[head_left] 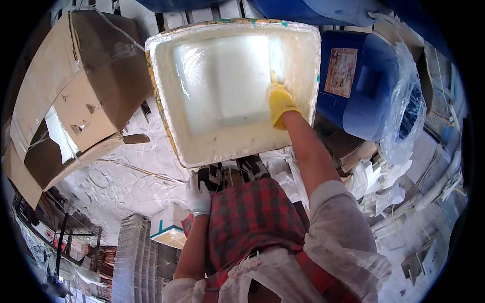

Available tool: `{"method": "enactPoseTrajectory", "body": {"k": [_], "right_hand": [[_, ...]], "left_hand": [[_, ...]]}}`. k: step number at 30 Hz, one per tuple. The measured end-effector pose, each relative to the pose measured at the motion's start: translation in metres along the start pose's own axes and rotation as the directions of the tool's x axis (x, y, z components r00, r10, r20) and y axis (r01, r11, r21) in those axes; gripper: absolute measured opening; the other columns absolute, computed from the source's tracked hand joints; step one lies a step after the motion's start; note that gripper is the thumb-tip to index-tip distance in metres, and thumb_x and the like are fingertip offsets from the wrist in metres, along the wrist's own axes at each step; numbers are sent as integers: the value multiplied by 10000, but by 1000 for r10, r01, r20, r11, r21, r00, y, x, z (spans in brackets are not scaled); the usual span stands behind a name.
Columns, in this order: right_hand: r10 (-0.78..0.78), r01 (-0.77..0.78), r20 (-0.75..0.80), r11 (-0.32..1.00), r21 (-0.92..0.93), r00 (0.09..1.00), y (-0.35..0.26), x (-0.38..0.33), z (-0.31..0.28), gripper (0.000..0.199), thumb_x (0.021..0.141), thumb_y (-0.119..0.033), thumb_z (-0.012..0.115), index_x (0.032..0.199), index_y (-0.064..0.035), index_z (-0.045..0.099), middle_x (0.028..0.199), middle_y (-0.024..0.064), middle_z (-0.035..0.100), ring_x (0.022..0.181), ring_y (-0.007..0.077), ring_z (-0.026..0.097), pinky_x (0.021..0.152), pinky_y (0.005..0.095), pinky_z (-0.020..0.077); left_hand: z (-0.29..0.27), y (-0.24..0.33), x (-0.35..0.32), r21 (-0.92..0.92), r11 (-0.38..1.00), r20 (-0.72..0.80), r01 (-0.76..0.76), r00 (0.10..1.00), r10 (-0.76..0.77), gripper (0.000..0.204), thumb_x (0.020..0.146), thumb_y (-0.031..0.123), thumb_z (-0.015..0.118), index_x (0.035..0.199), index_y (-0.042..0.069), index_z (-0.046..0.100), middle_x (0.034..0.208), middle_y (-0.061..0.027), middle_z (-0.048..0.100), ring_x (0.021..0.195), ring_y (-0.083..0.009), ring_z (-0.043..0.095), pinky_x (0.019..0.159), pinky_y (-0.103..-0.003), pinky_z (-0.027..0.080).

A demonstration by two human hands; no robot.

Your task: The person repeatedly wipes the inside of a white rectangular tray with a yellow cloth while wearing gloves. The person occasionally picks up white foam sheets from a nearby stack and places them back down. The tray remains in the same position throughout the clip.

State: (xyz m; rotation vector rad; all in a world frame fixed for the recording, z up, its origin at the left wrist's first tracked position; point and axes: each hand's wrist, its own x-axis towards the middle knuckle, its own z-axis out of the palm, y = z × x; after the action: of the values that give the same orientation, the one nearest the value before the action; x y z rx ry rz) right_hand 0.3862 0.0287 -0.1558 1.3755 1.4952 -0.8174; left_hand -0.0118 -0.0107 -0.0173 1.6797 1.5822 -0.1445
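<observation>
A large white foam box (pixel 235 154) stands in front of me, its rim edged with patterned tape. Inside it is a pale, shiny surface (pixel 222 81) that looks wet; I cannot tell whether it is liquid or a smooth block. My right hand (pixel 281 103), in a yellow glove, reaches into the box along its right side. One finger points away from me and nothing shows in the grip, though the other fingers are mostly hidden. My left hand (pixel 198 196), in a white glove, rests beside my leg at the edge of my red plaid apron (pixel 252 214), fingers stretched and holding nothing.
A torn cardboard box (pixel 101 76) stands to the left. On the right lies a blue plastic drum (pixel 366 83) with a label, clear plastic wrap (pixel 401 108) next to it. Crumpled white sheets (pixel 379 182) lie at right. A white foam box with green tape (pixel 171 222) sits by my left arm.
</observation>
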Motion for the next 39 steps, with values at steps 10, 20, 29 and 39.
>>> {"method": "enactPoseTrajectory", "body": {"k": [10, 20, 29, 39], "right_hand": [[-13, -160, 406, 908, 388, 914, -17, -1, -61, 233, 610, -165, 693, 841, -129, 701, 961, 131, 661, 837, 284, 627, 757, 396, 488], [-276, 254, -43, 797, 549, 960, -49, 0, -185, 376, 862, -304, 491, 1181, -116, 551, 1204, 52, 568, 1042, 208, 551, 866, 349, 425], [285, 573, -755, 511, 641, 591, 37, 93, -98, 337, 903, -179, 439, 1207, -51, 508, 1170, 101, 555, 1071, 294, 528, 956, 384, 400], [737, 435, -353, 89, 896, 577, 44, 35, -61, 230, 809, -218, 595, 950, -38, 612, 861, 70, 600, 788, 162, 544, 705, 302, 434]], "left_hand": [[5, -12, 1, -86, 996, -47, 13, 999, -17, 457, 828, 105, 514, 1269, 3, 454, 1167, -226, 529, 1079, -384, 497, 919, -430, 400], [2, -4, -5, -96, 986, 1, 137, 991, -137, 445, 812, 89, 516, 1245, -3, 470, 1199, -231, 512, 1130, -391, 470, 954, -435, 378], [-2, -5, -3, -98, 993, -19, 66, 997, -69, 422, 827, 88, 509, 1240, 9, 473, 1217, -223, 505, 1116, -394, 482, 926, -437, 402], [1, -5, -4, -100, 994, -35, 30, 999, -34, 444, 834, 80, 504, 1270, 22, 450, 1209, -196, 520, 1103, -369, 493, 921, -417, 407]]}}
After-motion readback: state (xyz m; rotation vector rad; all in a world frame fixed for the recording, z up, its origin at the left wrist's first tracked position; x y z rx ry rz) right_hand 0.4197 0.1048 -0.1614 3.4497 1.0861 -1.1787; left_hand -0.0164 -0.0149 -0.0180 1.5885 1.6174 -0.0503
